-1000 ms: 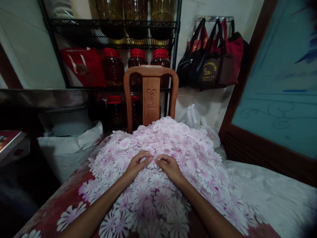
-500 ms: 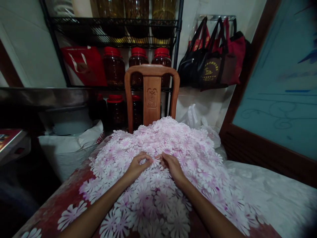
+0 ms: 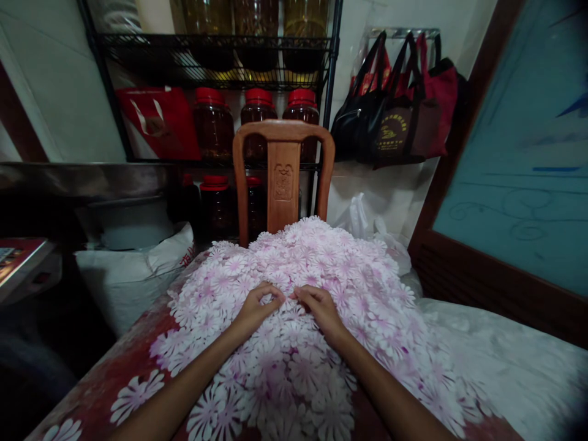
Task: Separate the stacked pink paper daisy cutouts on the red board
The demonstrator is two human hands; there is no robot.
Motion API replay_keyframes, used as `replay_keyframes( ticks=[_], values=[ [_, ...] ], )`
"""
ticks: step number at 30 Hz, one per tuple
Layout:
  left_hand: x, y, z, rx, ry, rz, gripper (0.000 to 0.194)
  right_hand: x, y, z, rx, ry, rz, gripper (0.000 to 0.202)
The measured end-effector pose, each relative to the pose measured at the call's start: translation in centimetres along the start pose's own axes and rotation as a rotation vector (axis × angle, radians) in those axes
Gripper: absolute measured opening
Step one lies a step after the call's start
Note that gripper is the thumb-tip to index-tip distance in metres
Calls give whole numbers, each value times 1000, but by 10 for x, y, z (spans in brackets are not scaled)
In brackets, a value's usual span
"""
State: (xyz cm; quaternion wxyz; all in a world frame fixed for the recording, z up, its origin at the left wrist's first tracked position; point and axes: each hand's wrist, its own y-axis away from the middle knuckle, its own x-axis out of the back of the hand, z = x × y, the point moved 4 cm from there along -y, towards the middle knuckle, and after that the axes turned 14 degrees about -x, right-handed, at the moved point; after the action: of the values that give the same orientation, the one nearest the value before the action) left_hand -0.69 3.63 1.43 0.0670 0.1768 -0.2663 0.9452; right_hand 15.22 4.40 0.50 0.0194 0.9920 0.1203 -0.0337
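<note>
Curling its thumb and forefinger tip to tip, the left hand [image 3: 252, 307] rests amid the heap of pale pink flowers [image 3: 316, 251], though whether it pinches a petal I cannot tell. Between both hands, about equally near each, lie round blooms with no clear long axis. The right hand [image 3: 324, 312] faces inward, fingers bent over the heap; whether its tips meet is unclear. Behind, left to right: a white sack [image 3: 119, 275] and grey tub [image 3: 135, 226], contents hidden; a red bag [image 3: 165, 131]; red-lidded jars [image 3: 214, 131] holding something dark; a hanging black bag [image 3: 353, 131], its inside unseen
</note>
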Motion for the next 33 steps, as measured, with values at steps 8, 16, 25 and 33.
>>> replay_keyframes(
  ticks=[8,16,25,33],
  values=[
    [0,0,-2,-17,1,-8,29,1,-1,2,-16,-48,-23,28],
    [-1,1,3,-38,3,-48,34,-3,-5,6,-28,-43,-129,35],
    [-3,-1,-2,-40,-28,-51,32,-2,-4,8,-38,14,-91,37],
    [-3,0,-1,-2,-13,-53,24,-4,-1,7,-37,30,-73,34]
  ],
)
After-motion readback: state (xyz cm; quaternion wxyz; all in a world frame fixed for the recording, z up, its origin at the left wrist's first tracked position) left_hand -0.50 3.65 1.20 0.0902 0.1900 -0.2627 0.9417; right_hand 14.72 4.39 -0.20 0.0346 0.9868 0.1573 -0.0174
